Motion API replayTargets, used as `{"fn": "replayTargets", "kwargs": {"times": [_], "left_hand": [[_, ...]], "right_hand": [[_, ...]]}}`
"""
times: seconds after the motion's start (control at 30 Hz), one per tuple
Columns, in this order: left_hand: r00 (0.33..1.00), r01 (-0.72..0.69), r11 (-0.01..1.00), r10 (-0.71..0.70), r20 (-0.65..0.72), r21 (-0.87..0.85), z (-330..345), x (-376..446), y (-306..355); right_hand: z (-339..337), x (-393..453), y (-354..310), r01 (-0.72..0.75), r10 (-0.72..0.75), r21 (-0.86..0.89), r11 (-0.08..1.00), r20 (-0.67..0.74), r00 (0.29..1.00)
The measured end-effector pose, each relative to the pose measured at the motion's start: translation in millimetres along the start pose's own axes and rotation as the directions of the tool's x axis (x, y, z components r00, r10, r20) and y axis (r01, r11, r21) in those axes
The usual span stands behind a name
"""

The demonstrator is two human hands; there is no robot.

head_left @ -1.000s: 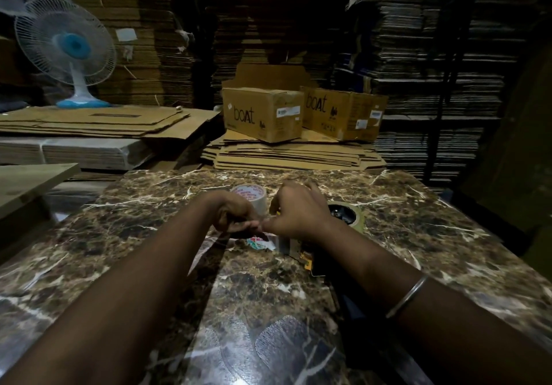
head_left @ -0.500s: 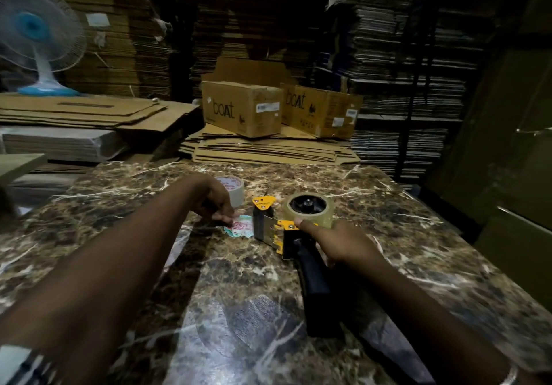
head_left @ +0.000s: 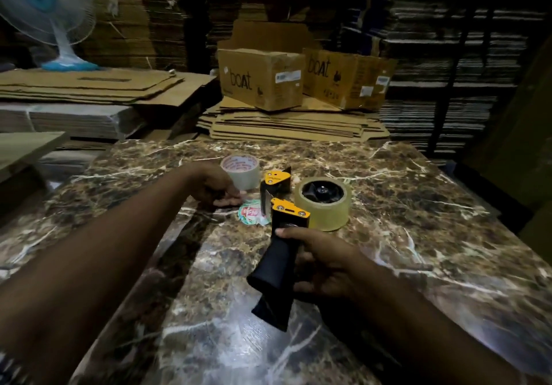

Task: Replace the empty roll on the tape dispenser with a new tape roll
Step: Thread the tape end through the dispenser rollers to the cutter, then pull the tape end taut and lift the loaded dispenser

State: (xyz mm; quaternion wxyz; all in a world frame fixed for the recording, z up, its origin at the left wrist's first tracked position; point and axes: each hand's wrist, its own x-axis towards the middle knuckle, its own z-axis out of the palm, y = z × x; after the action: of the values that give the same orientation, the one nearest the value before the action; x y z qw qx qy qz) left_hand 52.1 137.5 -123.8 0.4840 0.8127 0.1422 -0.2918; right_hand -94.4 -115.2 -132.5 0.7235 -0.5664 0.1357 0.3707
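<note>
A black and yellow tape dispenser (head_left: 282,220) lies on the marble table (head_left: 403,235), a clear tape roll (head_left: 324,202) seated on its hub. My right hand (head_left: 322,262) grips its black handle and tilts it up. A second roll with a red-printed core (head_left: 242,172) stands just beyond my left hand (head_left: 216,189), which rests fingers-down on the table beside it. A crumpled red and white label (head_left: 251,216) lies between the hand and the dispenser.
Two "boat" cartons (head_left: 260,78) sit on flattened cardboard behind the table. A blue and white fan (head_left: 44,11) stands on a cardboard stack at the back left. Stacked sheets fill the back wall.
My hands have come apart from the dispenser's head. The right hand slid back to the handle and lifted it; the left hand moved left to rest by the spare roll.
</note>
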Motion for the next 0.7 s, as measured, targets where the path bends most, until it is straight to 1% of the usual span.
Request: {"fn": "replayTargets", "kwargs": {"times": [0.07, 0.13, 0.17, 0.23, 0.3, 0.37, 0.43, 0.47, 0.5, 0.53, 0.6, 0.67, 0.7], "left_hand": [[0.999, 0.023, 0.999, -0.022, 0.031, -0.030, -3, 0, 2], [0.998, 0.035, 0.999, -0.033, 0.053, -0.038, -7, -2, 7], [0.997, 0.050, 0.998, -0.048, 0.058, -0.047, -8, -5, 9], [0.993, 0.091, 0.995, -0.088, 0.074, -0.038, -9, -11, 12], [0.982, 0.155, 0.988, -0.152, 0.109, -0.017, -4, -19, 13], [0.969, 0.212, 0.977, -0.211, 0.131, 0.008, 3, -28, 9], [0.964, 0.206, 0.977, -0.211, 0.159, 0.048, 13, -45, 8], [0.972, 0.178, 0.982, -0.184, 0.143, 0.058, 18, -55, 11], [0.981, 0.164, 0.985, -0.168, 0.094, 0.054, 23, -65, 13], [0.988, 0.156, 0.985, -0.157, 0.004, 0.075, 26, -74, 14], [0.984, 0.102, 0.986, -0.080, -0.160, 0.133, 31, -85, 11], [0.974, 0.045, 0.987, -0.009, -0.226, 0.156, 36, -87, 1], [0.971, 0.036, 0.987, 0.003, -0.240, 0.157, 39, -88, -5]], "right_hand": [[8, 8, 0, 0.000, 0.000, 0.133, 0.991, -0.004, 1.000], [9, 13, -2, -0.016, 0.016, 0.199, 0.980, 0.001, 1.000], [6, 13, -5, -0.031, 0.032, 0.193, 0.981, -0.003, 0.999], [-3, 3, -16, -0.046, 0.053, 0.109, 0.993, -0.062, 0.997], [-10, -10, -27, -0.033, 0.032, -0.004, 0.999, -0.135, 0.990], [-10, -25, -37, 0.011, -0.030, -0.099, 0.995, -0.199, 0.979], [-9, -38, -46, 0.075, -0.134, -0.216, 0.973, -0.274, 0.952], [-7, -45, -51, 0.093, -0.194, -0.316, 0.944, -0.303, 0.933], [-6, -51, -57, 0.100, -0.238, -0.403, 0.910, -0.308, 0.921], [-3, -59, -62, 0.082, -0.248, -0.461, 0.884, -0.312, 0.917], [3, -72, -69, 0.026, -0.224, -0.532, 0.846, -0.311, 0.924], [7, -82, -74, -0.016, -0.237, -0.649, 0.761, -0.300, 0.924], [7, -84, -75, -0.024, -0.244, -0.693, 0.720, -0.286, 0.927]]}}
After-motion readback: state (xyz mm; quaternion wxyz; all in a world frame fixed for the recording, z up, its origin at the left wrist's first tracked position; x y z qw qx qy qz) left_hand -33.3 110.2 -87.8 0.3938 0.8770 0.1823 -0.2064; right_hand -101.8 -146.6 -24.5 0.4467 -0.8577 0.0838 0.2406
